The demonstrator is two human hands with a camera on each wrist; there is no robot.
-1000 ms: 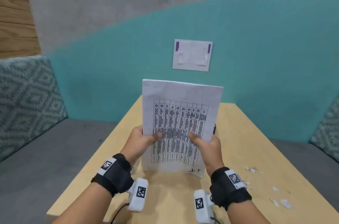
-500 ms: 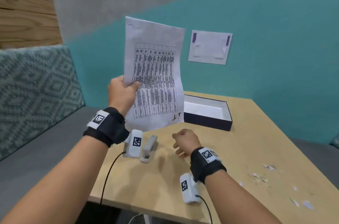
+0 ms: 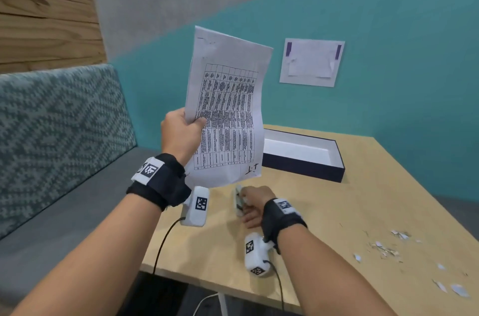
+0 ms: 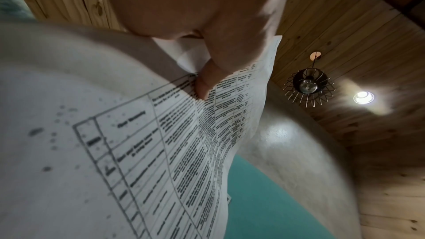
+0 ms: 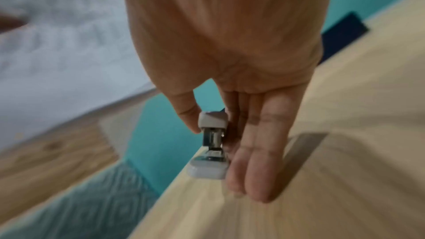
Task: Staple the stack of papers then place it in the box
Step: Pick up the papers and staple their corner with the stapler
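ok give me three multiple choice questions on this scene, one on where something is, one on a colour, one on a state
1. Where does the open shallow box sit?
A. on the bench seat
B. on the light wooden table, at its far side near the wall
C. in the left hand

2. What colour are the box's outer walls?
A. dark navy
B. red
C. yellow

3. What is the right hand doing?
A. resting flat and idle
B. holding the papers
C. taking the small white stapler between thumb and fingers

Answers
1. B: the head view shows it on the tabletop by the teal wall.
2. A: its sides are dark navy, its inside white.
3. C: the right wrist view shows the grip on the stapler; the left hand holds the printed white paper stack up.
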